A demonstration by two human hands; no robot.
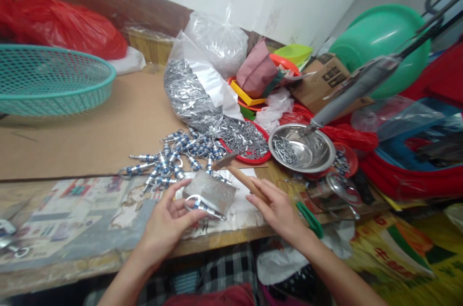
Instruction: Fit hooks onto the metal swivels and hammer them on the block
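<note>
On a wooden table (97, 267), clock hours read from the metal block (219, 189), a teal basket (54, 100) sits at ten, a clear bag (188, 89) of metal bits at twelve and a steel bowl (307, 164) at two. A heap of blue-and-silver pieces (164, 164) lies toward ten. The right hand (277, 207) is closed round a hammer (246, 181) — its head at one. The left hand (171, 219) pinches a single blue-and-silver piece (209, 209) — over the block's near side.

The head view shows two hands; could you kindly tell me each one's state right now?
Left hand: closed, holding a blue-and-silver piece over the metal block.
Right hand: closed around the wooden hammer handle.
</note>
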